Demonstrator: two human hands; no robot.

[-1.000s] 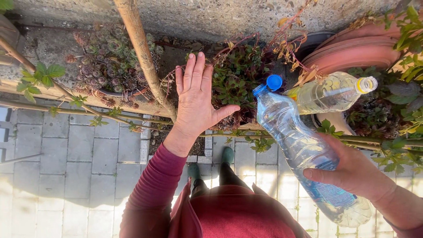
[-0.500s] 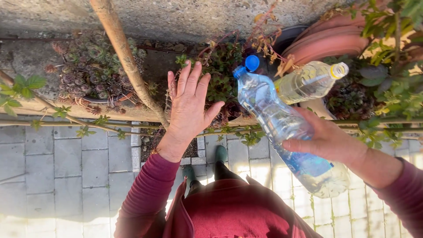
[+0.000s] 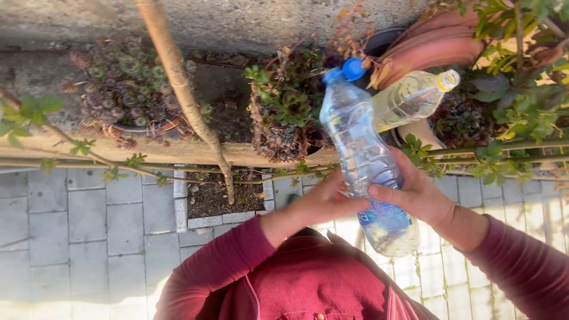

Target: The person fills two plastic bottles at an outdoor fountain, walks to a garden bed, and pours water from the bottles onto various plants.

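Both hands close on the clear plastic bottle [image 3: 364, 160]: the right hand [image 3: 418, 195] wraps its lower half with the thumb laid across the front, and the left hand [image 3: 323, 204] presses against the other side of the body, fingers curled behind it so how far they reach round cannot be told. It is held tilted, blue cap [image 3: 354, 68] still on and pointing away toward the plants, with water pooled in its lower end near the person's chest. To handle it well from here, I judge the firmer hold should stay low on the body, where the weight sits, while the thin walls are not squeezed hard (they look soft enough to buckle). Around it, going by size: a rough stone wall [image 3: 249, 18] runs along the top, grey paving [image 3: 77, 219] covers the ground, and a terracotta pot [image 3: 441, 47] lies tipped just beyond the cap. A slanting tree trunk [image 3: 184, 95] rises from a small square soil bed [image 3: 222, 198]. Clumps of succulents [image 3: 127, 83] fill the ledge, leafy branches [image 3: 521, 112] crowd the right, and a second bottle [image 3: 409, 101] with a yellowish cap lies nearly touching the held one, close enough to be knocked.
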